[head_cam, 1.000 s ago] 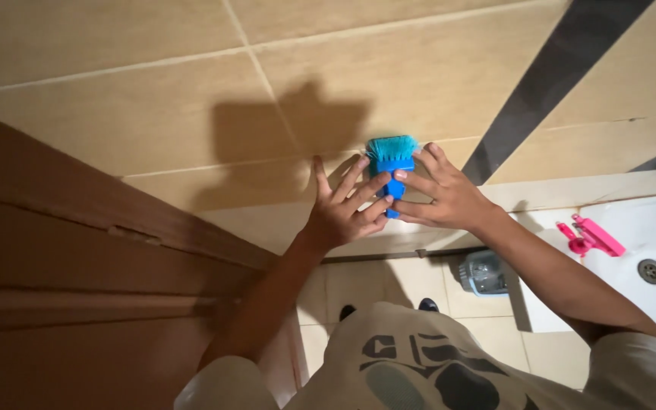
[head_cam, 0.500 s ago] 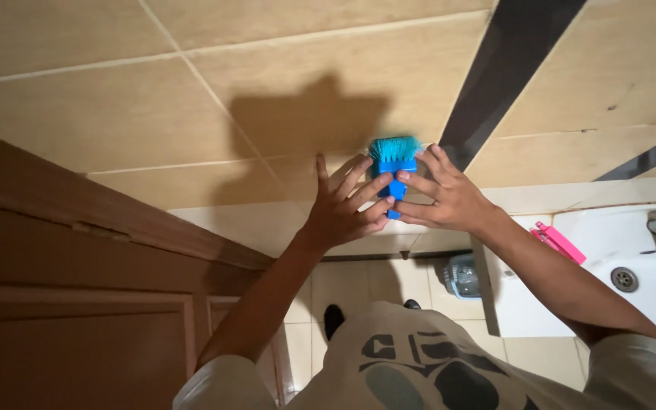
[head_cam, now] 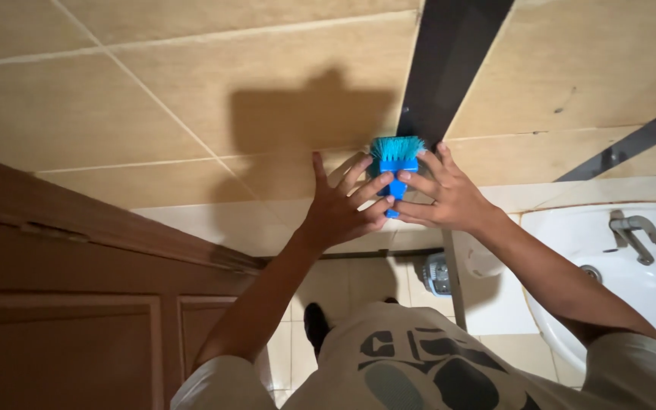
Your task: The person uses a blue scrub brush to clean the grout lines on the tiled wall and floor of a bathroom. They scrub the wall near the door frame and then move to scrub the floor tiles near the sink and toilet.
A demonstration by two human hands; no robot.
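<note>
Nearest the camera, a white printed T-shirt (head_cam: 419,372) over the chest, both bare arms stretched out from it. Below, a dark shoe (head_cam: 315,325) on pale floor tiles (head_cam: 358,285), and a small grey round object (head_cam: 437,275) beside a white pedestal. At right, a white ceramic washbasin (head_cam: 571,258) with a chrome tap (head_cam: 632,231). At left, a brown panelled wooden door (head_cam: 77,304). Farther out, left hand (head_cam: 343,209) spread wide, fingers splayed, fingertips touching the handle of a bright blue plastic scrubbing brush with teal bristles (head_cam: 395,159). Right hand (head_cam: 446,193) partly curled, fingers and thumb pinching that same blue handle from the other side. Brush upright, bristles pressed against the beige glazed wall tiles (head_cam: 191,114), just beside the dark vertical tile strip (head_cam: 449,68). On the wall above the hands, their shadow.
</note>
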